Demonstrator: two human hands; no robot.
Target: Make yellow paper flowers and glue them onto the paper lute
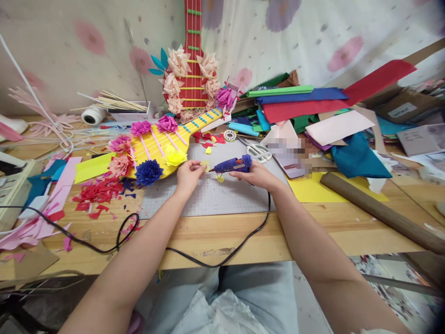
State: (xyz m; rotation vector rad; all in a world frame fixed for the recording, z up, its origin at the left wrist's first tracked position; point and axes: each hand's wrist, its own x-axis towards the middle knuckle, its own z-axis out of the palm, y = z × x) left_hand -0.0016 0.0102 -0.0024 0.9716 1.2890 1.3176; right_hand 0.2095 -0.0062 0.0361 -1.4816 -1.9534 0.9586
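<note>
My right hand is wrapped round a blue glue gun, its nozzle pointing left. Between the fingertips of my left hand is a small yellow paper piece, close to the nozzle; whether they touch I cannot tell. Just left of that hand lies a yellow paper guitar with strings and paper flowers, among them a yellow flower and a dark blue flower. Beneath both hands is a grey cutting mat. Another small yellow scrap is under the glue gun.
A red guitar with pale flowers stands upright at the back. Scissors, a phone and stacked coloured paper are on the right, with a brown tube. The black cord loops along the front edge. Red scraps lie left.
</note>
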